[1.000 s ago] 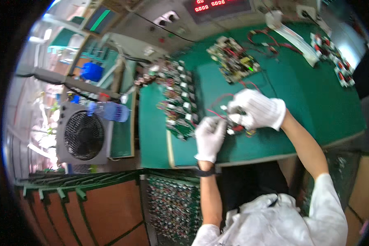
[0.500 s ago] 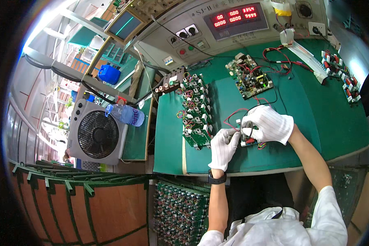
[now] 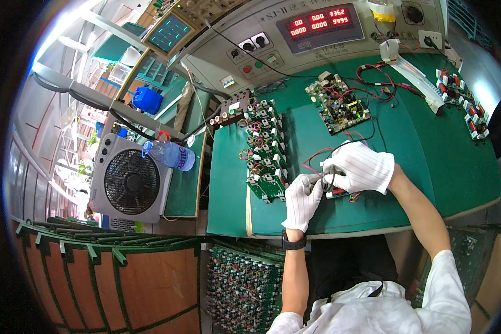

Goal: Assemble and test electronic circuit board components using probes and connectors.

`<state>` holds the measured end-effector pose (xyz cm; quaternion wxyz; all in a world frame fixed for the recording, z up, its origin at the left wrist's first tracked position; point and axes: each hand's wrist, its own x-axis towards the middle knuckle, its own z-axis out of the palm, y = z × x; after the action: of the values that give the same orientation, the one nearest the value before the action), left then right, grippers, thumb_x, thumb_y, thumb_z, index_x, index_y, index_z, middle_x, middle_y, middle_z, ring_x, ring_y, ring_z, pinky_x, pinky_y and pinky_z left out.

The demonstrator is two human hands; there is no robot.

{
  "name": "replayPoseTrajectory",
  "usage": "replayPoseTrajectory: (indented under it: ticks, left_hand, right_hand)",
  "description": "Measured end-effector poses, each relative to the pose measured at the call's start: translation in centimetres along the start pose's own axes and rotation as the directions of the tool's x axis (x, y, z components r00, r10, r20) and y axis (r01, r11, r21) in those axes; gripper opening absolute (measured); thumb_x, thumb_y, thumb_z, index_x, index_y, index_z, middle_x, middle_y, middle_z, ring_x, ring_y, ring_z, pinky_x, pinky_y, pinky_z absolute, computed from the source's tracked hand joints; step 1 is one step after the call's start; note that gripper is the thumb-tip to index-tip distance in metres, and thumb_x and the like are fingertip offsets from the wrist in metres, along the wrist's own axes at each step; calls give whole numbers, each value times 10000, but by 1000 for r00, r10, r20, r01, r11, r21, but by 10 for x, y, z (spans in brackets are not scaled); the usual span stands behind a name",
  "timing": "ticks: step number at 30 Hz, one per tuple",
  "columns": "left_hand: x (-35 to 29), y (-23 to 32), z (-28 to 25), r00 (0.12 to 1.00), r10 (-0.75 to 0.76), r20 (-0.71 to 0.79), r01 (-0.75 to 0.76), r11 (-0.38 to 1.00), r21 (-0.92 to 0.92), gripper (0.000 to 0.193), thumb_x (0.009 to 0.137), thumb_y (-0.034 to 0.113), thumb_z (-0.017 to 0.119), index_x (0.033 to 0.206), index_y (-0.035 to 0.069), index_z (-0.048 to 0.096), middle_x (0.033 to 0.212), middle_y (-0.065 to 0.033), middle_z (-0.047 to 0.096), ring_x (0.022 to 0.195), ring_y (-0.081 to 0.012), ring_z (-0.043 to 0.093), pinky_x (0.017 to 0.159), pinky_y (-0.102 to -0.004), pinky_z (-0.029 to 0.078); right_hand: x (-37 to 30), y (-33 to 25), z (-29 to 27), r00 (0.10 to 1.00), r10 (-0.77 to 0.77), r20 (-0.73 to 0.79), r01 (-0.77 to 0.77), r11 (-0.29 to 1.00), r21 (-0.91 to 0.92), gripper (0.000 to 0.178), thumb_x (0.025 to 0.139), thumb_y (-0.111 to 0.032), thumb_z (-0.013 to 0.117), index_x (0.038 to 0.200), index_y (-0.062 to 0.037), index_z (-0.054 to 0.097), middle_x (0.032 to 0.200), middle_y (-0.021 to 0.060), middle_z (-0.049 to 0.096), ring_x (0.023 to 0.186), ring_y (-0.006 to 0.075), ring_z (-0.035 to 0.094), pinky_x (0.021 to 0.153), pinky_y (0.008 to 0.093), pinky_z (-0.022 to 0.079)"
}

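The small circuit board [image 3: 337,192] with red parts lies on the green bench mat [image 3: 417,161], near its front edge and mostly hidden beneath your hands. A small bunch of coloured wires [image 3: 354,196] sticks out from its right side. Your left hand [image 3: 302,203], in a striped white glove, is at the board's left end, its thumb and forefinger drawn close together; you cannot be seen clearly enough to tell what they pinch. Your right hand [image 3: 364,167], gloved alike, comes over the board from the right with fingers curled and tips gathered near your left ones. A black lead [image 3: 340,146] runs down to those fingertips, but whether they grip it cannot be told. A red wire [image 3: 309,160] curves just beyond your fingers.

Farther back sits a larger circuit board [image 3: 338,104], crowded with parts. To your left stands a row of green boards [image 3: 266,150]; at the far right lie more boards with red parts [image 3: 463,103]. Behind the mat rises a grey console [image 3: 312,62] with a lit red display [image 3: 319,29]. Past the bench's left side are a fan [image 3: 132,181], a clear bottle [image 3: 172,155] and a blue jug [image 3: 147,101]. Below, a mass of boards [image 3: 242,284] fills a rack.
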<state>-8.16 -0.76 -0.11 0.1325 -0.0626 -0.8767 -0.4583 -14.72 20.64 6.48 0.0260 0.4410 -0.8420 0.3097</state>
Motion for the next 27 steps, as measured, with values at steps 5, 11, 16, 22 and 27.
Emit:
replayPoseTrajectory:
  ticks: [5, 11, 16, 22, 27]
  left_hand:
    - [0, 5, -1, 1000, 13, -14, -12, 1000, 8, 206, 925, 183, 781, 980, -12, 739, 844, -127, 688, 679, -213, 641, 653, -330, 513]
    - [-1, 4, -2, 1000, 17, -4, -17, 999, 32, 199, 923, 172, 777, 991, -11, 740, 850, -133, 686, 685, -209, 642, 652, -329, 513]
    - [0, 5, -2, 1000, 17, 7, -17, 1000, 18, 181, 927, 155, 765, 997, -10, 739, 847, -134, 681, 687, -207, 642, 648, -330, 514]
    - [-1, 7, -2, 999, -37, 16, 38, 999, -39, 169, 922, 136, 767, 1007, -7, 734, 846, -132, 678, 692, -207, 648, 653, -326, 519]
    - [1, 4, -1, 997, 80, -17, -79, 997, 13, 131, 921, 109, 768, 977, -2, 726, 808, -107, 651, 714, -198, 631, 674, -325, 510]
  right_hand:
    - [5, 0, -1, 999, -9, 40, 10, 999, -34, 206, 857, -270, 731, 919, -74, 728, 702, 123, 657, 702, 331, 670, 675, 437, 540]
    - [3, -1, -2, 999, 14, 42, -13, 1000, -15, 251, 853, -295, 742, 945, -61, 730, 750, 138, 674, 725, 344, 680, 705, 438, 547]
    - [1, 6, 7, 996, -45, -71, 45, 999, 4, 237, 903, -311, 659, 861, -79, 677, 699, 154, 656, 686, 357, 682, 658, 446, 540]
    - [2, 4, 4, 998, -37, -60, 39, 999, 25, 234, 898, -308, 665, 854, -78, 677, 693, 152, 652, 681, 351, 677, 661, 441, 540]
    - [1, 7, 5, 998, -33, -61, 36, 999, 41, 235, 900, -308, 665, 837, -81, 667, 707, 149, 659, 681, 355, 675, 660, 439, 537]
